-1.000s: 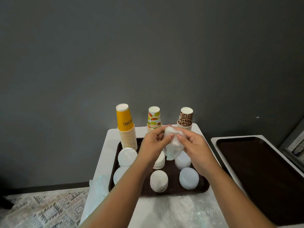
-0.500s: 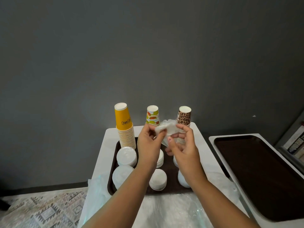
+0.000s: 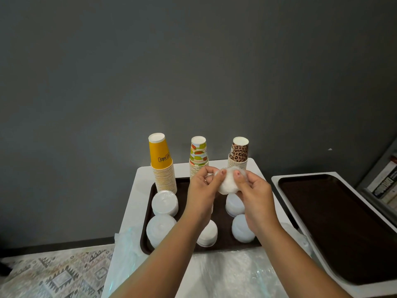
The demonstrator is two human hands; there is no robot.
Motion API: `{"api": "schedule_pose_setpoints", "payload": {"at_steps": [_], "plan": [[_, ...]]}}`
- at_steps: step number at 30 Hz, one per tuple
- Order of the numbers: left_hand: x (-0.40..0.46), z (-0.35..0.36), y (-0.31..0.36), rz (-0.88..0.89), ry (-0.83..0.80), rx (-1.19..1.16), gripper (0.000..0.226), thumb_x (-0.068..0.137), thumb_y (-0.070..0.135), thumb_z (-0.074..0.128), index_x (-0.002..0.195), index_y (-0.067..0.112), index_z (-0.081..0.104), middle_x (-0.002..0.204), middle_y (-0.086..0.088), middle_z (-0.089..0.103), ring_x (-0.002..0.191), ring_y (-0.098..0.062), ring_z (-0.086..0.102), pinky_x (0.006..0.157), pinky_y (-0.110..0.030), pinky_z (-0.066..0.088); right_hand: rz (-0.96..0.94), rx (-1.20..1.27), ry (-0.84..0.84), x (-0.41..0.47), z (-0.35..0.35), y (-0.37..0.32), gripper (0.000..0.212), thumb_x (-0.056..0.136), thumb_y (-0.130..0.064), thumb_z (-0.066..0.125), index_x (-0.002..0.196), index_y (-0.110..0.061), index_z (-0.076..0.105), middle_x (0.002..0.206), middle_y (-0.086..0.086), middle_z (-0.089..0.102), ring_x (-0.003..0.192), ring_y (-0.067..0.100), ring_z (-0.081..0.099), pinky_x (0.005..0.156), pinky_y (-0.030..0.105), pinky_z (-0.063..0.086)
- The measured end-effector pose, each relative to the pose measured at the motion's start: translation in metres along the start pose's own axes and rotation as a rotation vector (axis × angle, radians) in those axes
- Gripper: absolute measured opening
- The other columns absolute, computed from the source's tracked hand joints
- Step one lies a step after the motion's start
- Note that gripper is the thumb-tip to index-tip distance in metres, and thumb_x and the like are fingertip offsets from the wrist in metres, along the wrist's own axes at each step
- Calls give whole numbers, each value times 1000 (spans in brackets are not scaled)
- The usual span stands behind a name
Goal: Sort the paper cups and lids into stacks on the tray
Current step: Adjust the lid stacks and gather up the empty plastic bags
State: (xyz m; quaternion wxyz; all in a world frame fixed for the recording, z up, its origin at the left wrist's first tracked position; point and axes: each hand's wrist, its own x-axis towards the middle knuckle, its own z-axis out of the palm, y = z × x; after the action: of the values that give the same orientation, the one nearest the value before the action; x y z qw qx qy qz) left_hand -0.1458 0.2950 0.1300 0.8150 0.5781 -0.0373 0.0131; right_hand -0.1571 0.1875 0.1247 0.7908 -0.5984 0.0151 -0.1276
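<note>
Left hand (image 3: 203, 187) and right hand (image 3: 252, 190) both pinching one clear lid (image 3: 228, 183) (thumbs curled on top) above the brown tray (image 3: 184, 186) of stacks.

Yellow cup stack (image 3: 163, 168) with black lettering, next a white stack printed with green and orange blobs (image 3: 198, 154), then a leopard-print stack (image 3: 238, 153) in tan and black. White lids (image 3: 165, 204) sit on the dark brown tray (image 3: 148, 214), white counter (image 3: 139, 186) beneath. Second brown tray (image 3: 343, 224) at right. Grey wall (image 3: 193, 61); a grey-and-cream geometric rug (image 3: 53, 274).
</note>
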Motion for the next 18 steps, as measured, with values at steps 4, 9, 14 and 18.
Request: {"api": "schedule_pose_setpoints", "payload": {"at_steps": [4,9,14,18], "plan": [[-3,8,-8,20,-21,17,15,92,7,57,96,18,48,65,-3,66,66,-15,62,62,-28,50,41,4,56,2,-13,6,17,94,-11,55,106,-8,66,108,16,69,101,26,66,85,36,54],[-9,26,-26,84,-79,146,18,92,5,57,93,23,56,79,3,60,72,-8,56,67,-25,48,-4,-8,172,-2,-39,10,11,89,-14,62,98,-21,64,101,11,70,95,27,68,84,45,54],[-14,42,-43,-19,-322,246,20,85,6,67,98,21,66,97,-7,68,90,-16,64,79,-33,56,-102,-107,365,-16,-71,6,29,85,-11,67,107,-21,51,78,-7,71,79,9,69,74,35,56],[-20,63,-57,-23,-341,339,21,80,-1,71,90,17,68,86,-8,69,80,-16,63,76,-32,54,-201,-309,436,-29,-103,6,30,83,-9,70,96,-30,52,94,-5,54,84,4,60,74,24,51]]}}
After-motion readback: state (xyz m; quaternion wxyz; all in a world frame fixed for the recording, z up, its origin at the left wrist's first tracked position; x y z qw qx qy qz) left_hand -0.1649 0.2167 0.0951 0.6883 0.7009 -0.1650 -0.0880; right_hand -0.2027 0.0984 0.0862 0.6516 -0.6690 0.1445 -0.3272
